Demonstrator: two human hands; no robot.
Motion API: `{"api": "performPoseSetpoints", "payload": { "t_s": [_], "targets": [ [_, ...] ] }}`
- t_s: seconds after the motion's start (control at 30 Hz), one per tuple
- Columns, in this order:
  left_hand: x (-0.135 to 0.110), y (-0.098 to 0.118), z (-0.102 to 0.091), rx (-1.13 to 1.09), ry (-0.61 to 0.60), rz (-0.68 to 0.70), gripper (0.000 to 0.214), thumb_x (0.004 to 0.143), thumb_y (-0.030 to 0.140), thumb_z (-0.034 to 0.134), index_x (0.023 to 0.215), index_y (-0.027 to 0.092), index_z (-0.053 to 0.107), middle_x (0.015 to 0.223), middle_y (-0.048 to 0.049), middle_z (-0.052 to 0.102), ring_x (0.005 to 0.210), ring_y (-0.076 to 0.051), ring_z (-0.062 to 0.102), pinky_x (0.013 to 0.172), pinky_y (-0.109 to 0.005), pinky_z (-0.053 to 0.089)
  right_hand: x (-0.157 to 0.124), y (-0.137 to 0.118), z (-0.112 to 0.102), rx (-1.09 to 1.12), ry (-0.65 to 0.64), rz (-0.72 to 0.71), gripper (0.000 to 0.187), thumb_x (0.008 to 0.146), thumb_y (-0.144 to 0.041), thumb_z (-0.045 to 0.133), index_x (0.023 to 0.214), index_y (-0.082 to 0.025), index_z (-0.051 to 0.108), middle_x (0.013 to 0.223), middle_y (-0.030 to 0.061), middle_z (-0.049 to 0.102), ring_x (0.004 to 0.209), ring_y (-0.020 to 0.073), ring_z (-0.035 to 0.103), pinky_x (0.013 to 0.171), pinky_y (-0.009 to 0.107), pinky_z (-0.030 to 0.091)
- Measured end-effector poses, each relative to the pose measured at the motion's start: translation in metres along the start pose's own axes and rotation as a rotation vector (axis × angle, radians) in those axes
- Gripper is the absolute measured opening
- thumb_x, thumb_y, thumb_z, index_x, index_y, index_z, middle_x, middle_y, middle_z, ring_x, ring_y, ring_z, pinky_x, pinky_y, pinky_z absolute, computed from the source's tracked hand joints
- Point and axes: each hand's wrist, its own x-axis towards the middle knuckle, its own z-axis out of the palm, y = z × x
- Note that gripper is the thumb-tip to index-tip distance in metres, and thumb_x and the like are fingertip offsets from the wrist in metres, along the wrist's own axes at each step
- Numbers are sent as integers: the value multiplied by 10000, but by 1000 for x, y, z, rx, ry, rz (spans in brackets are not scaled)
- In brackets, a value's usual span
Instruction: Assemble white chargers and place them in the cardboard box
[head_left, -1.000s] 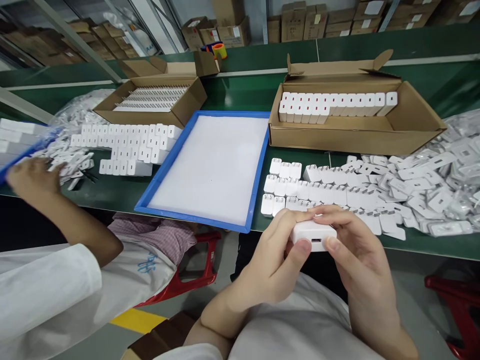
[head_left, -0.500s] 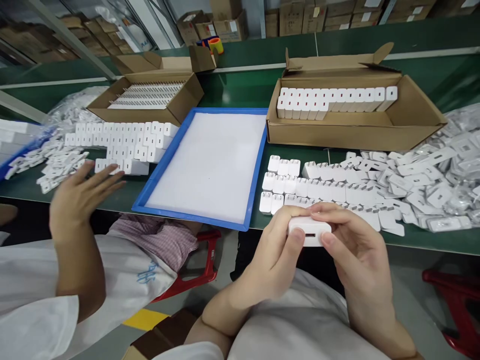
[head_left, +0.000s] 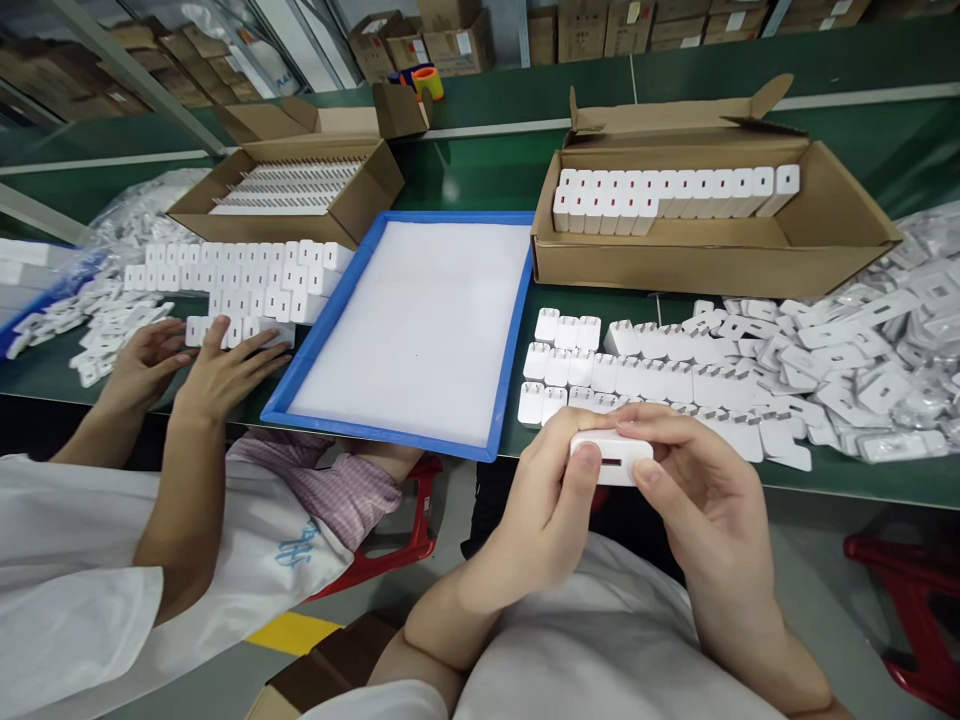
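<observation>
Between my two hands is a white charger (head_left: pixel 613 462), its slot-shaped port turned toward me. My left hand (head_left: pixel 551 500) grips its left end, thumb on the near face. On its right end, my right hand (head_left: pixel 701 490) has thumb and fingers closed around it. Just beyond my hands stand rows of white chargers with metal prongs (head_left: pixel 600 374) on the bench. Loose white cover pieces (head_left: pixel 847 360) lie heaped to their right. Behind the rows, an open cardboard box (head_left: pixel 712 265) holds white chargers standing in two rows, ports up.
A blue-framed white tray (head_left: pixel 491 435) lies left of the rows. Farther left, a co-worker's hands (head_left: pixel 221 375) are at another group of white chargers (head_left: pixel 247 265). Another open box (head_left: pixel 375 195) sits behind them. A red stool (head_left: pixel 416 520) stands below the bench edge.
My hands and the charger have shifted slightly left and up, still gripping it. The co-worker's raised hand has come down onto the chargers on the left, and their other hand now shows.
</observation>
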Motion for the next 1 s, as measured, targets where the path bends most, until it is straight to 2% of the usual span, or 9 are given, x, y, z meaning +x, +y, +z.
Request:
{"api": "performPoseSetpoints", "payload": {
  "t_s": [0.13,0.2,0.3,0.37,0.47,0.67,0.87,1.0],
  "targets": [
    [1,-2,0,-107,16,23,319,1043,384,363,1100,198,616,877,-23,588,625,-89,480,609,-236,420,2,-1,-7,-125,-70,-44,248,916,-161,627,1146,-233,686,1168,97,639,1151,256,588,820,333,554],
    [1,-2,0,-129,38,27,332,1038,391,373,1112,194,631,880,-31,597,611,-93,473,586,-237,419,2,0,-11,-221,-95,-108,386,879,-165,675,1258,-230,641,1221,106,635,1169,281,578,881,394,542],
    [0,-2,-1,-117,71,21,326,1036,383,385,1130,197,635,921,-44,623,639,-103,499,615,-246,439,2,2,-15,-304,-65,-271,632,790,-72,739,1374,-237,561,1269,114,623,1183,323,577,923,497,532],
    [0,-2,-1,-106,72,32,320,1036,372,386,1139,200,635,928,-49,637,676,-116,529,647,-256,457,3,4,-16,-343,-61,-418,650,762,27,708,1344,-241,596,1256,109,633,1158,324,602,895,515,552],
    [0,-1,-2,-85,75,58,332,1036,371,381,1149,195,640,946,-63,649,728,-139,570,679,-276,479,4,6,-17,-449,-77,-570,610,754,99,653,1274,-219,662,1248,113,648,1091,295,648,824,469,594],
    [0,-1,0,-44,83,81,349,1034,388,380,1153,181,635,979,-81,656,878,-182,612,791,-317,496,5,7,-18,-482,-51,-620,599,771,98,625,1261,-243,675,1265,96,653,1037,269,673,707,402,641],
    [-1,-5,1,-20,82,86,350,1034,392,371,1169,182,617,887,-53,615,761,-153,579,752,-308,491,4,8,-18,-488,-43,-634,601,768,98,624,1261,-241,674,1261,97,660,1035,267,680,705,394,648],
    [-3,-6,1,-26,70,89,388,1037,418,336,1204,190,601,1003,-90,640,797,-170,598,743,-320,501,3,9,-20,-497,-40,-632,598,763,84,635,1255,-254,678,1257,91,664,1031,266,687,705,390,651]
  ]
}}
